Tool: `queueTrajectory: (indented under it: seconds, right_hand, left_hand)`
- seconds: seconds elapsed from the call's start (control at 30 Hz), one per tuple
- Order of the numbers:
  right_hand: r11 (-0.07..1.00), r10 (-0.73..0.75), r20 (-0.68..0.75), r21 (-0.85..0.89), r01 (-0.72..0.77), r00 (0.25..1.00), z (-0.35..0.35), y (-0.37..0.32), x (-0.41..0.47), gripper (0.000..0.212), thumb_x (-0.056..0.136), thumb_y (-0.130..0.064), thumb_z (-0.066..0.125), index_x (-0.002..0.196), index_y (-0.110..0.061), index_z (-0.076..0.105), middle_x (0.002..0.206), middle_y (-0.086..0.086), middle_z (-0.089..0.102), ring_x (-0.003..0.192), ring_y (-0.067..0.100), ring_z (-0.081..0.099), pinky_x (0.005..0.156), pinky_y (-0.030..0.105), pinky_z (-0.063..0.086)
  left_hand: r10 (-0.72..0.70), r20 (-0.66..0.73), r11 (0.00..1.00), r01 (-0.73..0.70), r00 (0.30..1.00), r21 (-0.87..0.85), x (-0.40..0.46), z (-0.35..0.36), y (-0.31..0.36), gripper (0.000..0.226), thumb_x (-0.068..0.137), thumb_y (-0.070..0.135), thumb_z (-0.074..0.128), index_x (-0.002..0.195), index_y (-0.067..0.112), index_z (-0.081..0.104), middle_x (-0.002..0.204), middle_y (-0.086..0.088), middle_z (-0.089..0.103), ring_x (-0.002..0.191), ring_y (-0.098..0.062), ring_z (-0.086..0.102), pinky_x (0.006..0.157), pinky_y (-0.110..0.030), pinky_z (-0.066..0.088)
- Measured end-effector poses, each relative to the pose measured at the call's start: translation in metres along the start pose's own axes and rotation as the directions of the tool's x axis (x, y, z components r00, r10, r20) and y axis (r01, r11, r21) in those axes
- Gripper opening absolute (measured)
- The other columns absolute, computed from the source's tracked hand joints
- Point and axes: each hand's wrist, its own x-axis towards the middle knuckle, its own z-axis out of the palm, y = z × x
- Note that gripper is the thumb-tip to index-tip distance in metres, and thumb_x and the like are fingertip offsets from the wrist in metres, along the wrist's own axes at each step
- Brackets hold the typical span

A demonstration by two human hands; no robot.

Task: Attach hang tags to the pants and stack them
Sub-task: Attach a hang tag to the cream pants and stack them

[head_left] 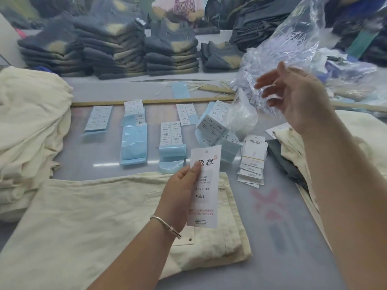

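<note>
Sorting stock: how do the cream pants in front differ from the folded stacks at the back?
The cream pants are one plain pale pair lying flat; the back stacks are grey-blue with tan faded patches, folded and piled many high. Both rest on the table.

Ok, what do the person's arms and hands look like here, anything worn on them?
Both forearms are bare, with no sleeves or gloves in view. The left wrist carries a thin silver bangle with a small clasp or bead at its lower edge. The left hand shows short, plain nails. The right hand shows no ring or watch from this angle.
</note>
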Motion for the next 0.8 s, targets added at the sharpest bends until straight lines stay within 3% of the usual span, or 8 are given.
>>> queueTrajectory:
  seconds: [0.13, 0.23, 0.33, 0.43, 0.57, 0.63, 0.7, 0.8]
  right_hand:
    - [0.931, 0.029, 0.227, 0.349, -0.109, 0.974, 0.014, -0.006, -0.02, 0.039, 0.101, -0.034, 0.043, 0.088, -0.011, 0.072, 0.079, 0.006, 0.069, 0.065, 0.015, 0.057, 0.055, 0.022, 0.044]
    - [0.9, 0.099, 0.358, 0.366, -0.237, 0.928, 0.032, -0.005, -0.038, 0.036, 0.097, -0.032, 0.048, 0.088, -0.01, 0.075, 0.075, 0.004, 0.068, 0.056, 0.01, 0.056, 0.049, 0.018, 0.043]
    - [0.851, 0.23, 0.466, 0.329, -0.408, 0.854, 0.056, -0.003, -0.059, 0.037, 0.092, -0.032, 0.049, 0.091, -0.008, 0.076, 0.073, 0.004, 0.067, 0.046, 0.008, 0.051, 0.038, 0.014, 0.034]
    - [0.809, 0.35, 0.451, 0.297, -0.508, 0.821, 0.078, 0.0, -0.081, 0.037, 0.087, -0.037, 0.053, 0.095, -0.011, 0.077, 0.064, 0.005, 0.062, 0.044, 0.009, 0.044, 0.045, 0.018, 0.021]
    - [0.846, 0.387, 0.337, 0.241, -0.476, 0.858, 0.091, 0.005, -0.108, 0.038, 0.083, -0.038, 0.059, 0.101, -0.009, 0.076, 0.083, 0.012, 0.067, 0.069, 0.02, 0.063, 0.06, 0.026, 0.053]
    - [0.828, 0.385, 0.283, 0.314, -0.464, 0.878, 0.092, 0.008, -0.116, 0.037, 0.083, -0.033, 0.061, 0.101, -0.005, 0.075, 0.075, 0.007, 0.067, 0.059, 0.015, 0.062, 0.052, 0.022, 0.052]
    - [0.809, 0.366, 0.246, 0.392, -0.437, 0.898, 0.09, 0.012, -0.124, 0.036, 0.083, -0.029, 0.06, 0.101, -0.001, 0.073, 0.069, 0.006, 0.061, 0.046, 0.01, 0.051, 0.041, 0.017, 0.041]
    - [0.833, 0.319, 0.188, 0.412, -0.37, 0.929, 0.087, 0.017, -0.134, 0.036, 0.087, -0.026, 0.056, 0.102, 0.003, 0.071, 0.067, 0.009, 0.058, 0.045, 0.012, 0.046, 0.041, 0.018, 0.037]
  left_hand:
    - [0.05, 0.098, 0.998, -0.046, 0.994, -0.038, -0.007, -0.003, 0.008, 0.031, 0.073, 0.046, 0.07, 0.09, 0.021, 0.076, 0.083, 0.0, 0.071, 0.066, -0.011, 0.065, 0.056, -0.024, 0.053]
    - [0.128, 0.199, 0.991, -0.12, 0.972, -0.052, -0.013, -0.004, 0.021, 0.032, 0.08, 0.039, 0.071, 0.1, 0.015, 0.075, 0.094, -0.002, 0.073, 0.078, -0.012, 0.067, 0.063, -0.022, 0.054]
    - [0.202, 0.333, 0.978, -0.207, 0.921, -0.022, -0.018, -0.003, 0.035, 0.03, 0.08, 0.04, 0.068, 0.099, 0.018, 0.075, 0.092, 0.002, 0.073, 0.077, -0.011, 0.067, 0.065, -0.021, 0.052]
    - [0.234, 0.416, 0.965, -0.261, 0.879, 0.01, -0.026, -0.004, 0.041, 0.021, 0.084, 0.036, 0.064, 0.094, 0.023, 0.077, 0.088, 0.004, 0.074, 0.074, -0.009, 0.068, 0.064, -0.02, 0.052]
    - [0.203, 0.377, 0.934, -0.294, 0.904, 0.201, -0.038, -0.014, 0.035, 0.027, 0.084, 0.041, 0.065, 0.093, 0.019, 0.077, 0.083, -0.002, 0.073, 0.066, -0.016, 0.065, 0.059, -0.025, 0.051]
    - [0.197, 0.359, 0.915, -0.303, 0.912, 0.266, -0.044, -0.023, 0.03, 0.029, 0.084, 0.043, 0.065, 0.09, 0.017, 0.077, 0.077, -0.002, 0.071, 0.062, -0.016, 0.062, 0.057, -0.026, 0.049]
    - [0.187, 0.352, 0.916, -0.292, 0.917, 0.274, -0.05, -0.035, 0.027, 0.03, 0.082, 0.044, 0.067, 0.087, 0.017, 0.077, 0.073, -0.001, 0.07, 0.06, -0.015, 0.06, 0.055, -0.025, 0.048]
    - [0.162, 0.344, 0.929, -0.26, 0.925, 0.263, -0.059, -0.052, 0.023, 0.038, 0.077, 0.049, 0.071, 0.087, 0.013, 0.076, 0.073, -0.005, 0.069, 0.059, -0.017, 0.06, 0.056, -0.028, 0.049]
